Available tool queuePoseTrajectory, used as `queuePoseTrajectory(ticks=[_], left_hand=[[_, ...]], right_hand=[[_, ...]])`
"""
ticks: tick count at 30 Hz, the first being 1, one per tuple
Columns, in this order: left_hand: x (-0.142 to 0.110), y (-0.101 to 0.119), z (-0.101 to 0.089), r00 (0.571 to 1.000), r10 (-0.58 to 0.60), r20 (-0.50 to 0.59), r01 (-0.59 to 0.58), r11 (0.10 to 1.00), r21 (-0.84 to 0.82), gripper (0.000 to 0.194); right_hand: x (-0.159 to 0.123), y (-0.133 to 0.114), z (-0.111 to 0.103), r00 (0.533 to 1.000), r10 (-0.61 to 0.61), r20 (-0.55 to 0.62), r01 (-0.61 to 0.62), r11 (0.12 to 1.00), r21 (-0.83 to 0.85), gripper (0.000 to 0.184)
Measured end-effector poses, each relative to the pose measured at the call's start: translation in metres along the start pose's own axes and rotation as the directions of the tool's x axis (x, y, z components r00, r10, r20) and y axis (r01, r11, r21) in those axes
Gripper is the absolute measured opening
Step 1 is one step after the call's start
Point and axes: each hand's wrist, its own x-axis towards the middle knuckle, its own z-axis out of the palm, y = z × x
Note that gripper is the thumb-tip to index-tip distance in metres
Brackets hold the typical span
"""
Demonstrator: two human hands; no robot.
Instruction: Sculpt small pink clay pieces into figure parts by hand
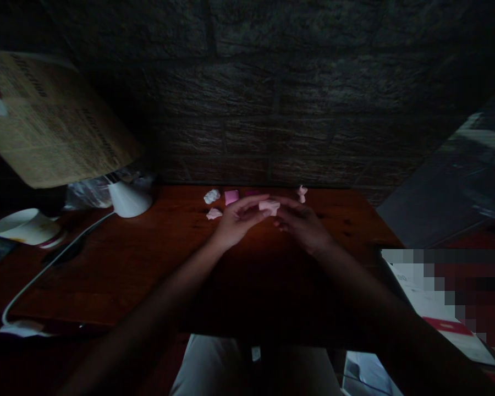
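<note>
A small pale-pink piece of folded paper (269, 207) is held up between my two hands above the wooden table. My left hand (239, 220) pinches its left side between thumb and fingers. From the right, my right hand (303, 223) has its fingers closed at the piece's other side. Just beyond my left hand lie a pink square stack (231, 197), a crumpled white piece (212, 196) and a crumpled pale-pink piece (214, 213). Another folded pale-pink piece (302, 193) stands near the wall, behind my right hand. The dim light hides fine detail.
On the left stands a lamp with a printed shade (61, 126) and white base (128, 198); its white cord (58, 261) runs over the table (148, 264). A paper cup (25, 225) lies tipped at far left. Behind is a stone-block wall (247, 110).
</note>
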Motion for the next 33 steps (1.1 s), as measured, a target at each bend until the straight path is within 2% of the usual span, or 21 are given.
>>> queuePoseTrajectory(ticks=[3,7,10,14,18,25,30,33], left_hand=[[0.0,-0.0006,-0.0006,1.0,-0.009,-0.025,0.009,1.0,0.012,0.037],[0.0006,-0.0021,-0.0029,0.996,0.005,-0.09,0.003,0.996,0.087,0.038],[0.0001,-0.0008,-0.0036,0.989,0.086,-0.119,-0.058,0.973,0.221,0.035],[-0.0023,0.0037,-0.0005,0.98,0.185,-0.08,-0.148,0.931,0.333,0.034],[-0.0032,0.0061,0.0035,0.983,0.163,-0.08,-0.14,0.96,0.241,0.046],[-0.001,0.0055,0.0025,0.984,0.141,-0.107,-0.13,0.986,0.108,0.035],[-0.0015,0.0029,0.0022,0.987,0.134,-0.09,-0.124,0.987,0.101,0.044],[-0.0016,0.0023,0.0026,0.987,0.145,-0.067,-0.135,0.981,0.143,0.041]], right_hand=[[0.0006,0.0002,-0.0017,1.0,0.014,0.0,-0.014,1.0,-0.002,0.037],[0.0015,-0.001,0.0002,0.997,0.056,-0.059,-0.055,0.998,0.016,0.031],[0.0007,-0.002,0.0037,0.996,0.036,-0.08,-0.035,0.999,0.015,0.029],[-0.0023,-0.0029,0.0068,1.0,0.002,-0.019,-0.001,1.0,0.004,0.033],[-0.0033,-0.0015,0.0067,0.999,0.03,0.036,-0.031,0.999,0.021,0.033],[-0.0004,0.0011,0.0046,0.999,0.042,0.023,-0.044,0.997,0.065,0.033],[-0.0011,-0.0006,0.0059,0.999,0.035,0.015,-0.036,0.995,0.091,0.037],[-0.0015,-0.0022,0.0055,1.0,0.03,-0.001,-0.03,0.996,0.085,0.036]])
